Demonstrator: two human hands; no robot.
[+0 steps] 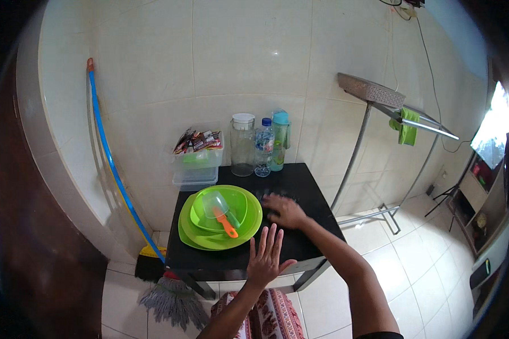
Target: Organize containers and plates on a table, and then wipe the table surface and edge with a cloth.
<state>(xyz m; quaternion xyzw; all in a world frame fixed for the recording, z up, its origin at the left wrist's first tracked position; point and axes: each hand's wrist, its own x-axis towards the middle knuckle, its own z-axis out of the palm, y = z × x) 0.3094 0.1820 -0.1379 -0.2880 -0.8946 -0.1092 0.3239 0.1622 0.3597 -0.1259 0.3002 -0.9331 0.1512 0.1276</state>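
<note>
My left hand (266,256) is held with its fingers apart over the front edge of a small black table (275,243), holding nothing. Farther back and to the right, my right hand (285,210) is palm down at the tabletop, slightly blurred and with nothing visible in it; whether it touches the surface is unclear. To the left of both hands sit stacked green plates (250,229) with a green bowl (239,199) on top. Inside the bowl lie a clear plastic cup (214,204) and a utensil with an orange handle (229,227), its other end hidden by the cup.
A glass pitcher (242,148), a plastic water bottle (264,148) and a turquoise-lidded bottle (280,144) line the table's back. Clear containers (197,169) with sachets stand left of them. A blue-handled broom (106,140), grey mop head (174,298) and metal rack (356,156) flank the table.
</note>
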